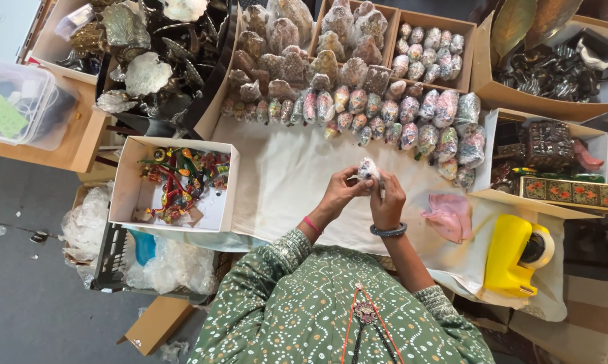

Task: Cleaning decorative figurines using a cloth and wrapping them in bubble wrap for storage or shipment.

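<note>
A small bubble-wrapped piece [368, 168] sits at frame centre, pinched between the left hand [341, 192] and the right hand [388, 202] above the white-covered worktop [283, 182]. Rows of wrapped pieces [385, 111] lie just above; a yellow tape dispenser [513, 256] lower right.

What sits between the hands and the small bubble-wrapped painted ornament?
Nothing visible: the left hand and the right hand both grip the small bubble-wrapped painted ornament directly, above the white cloth.
</note>
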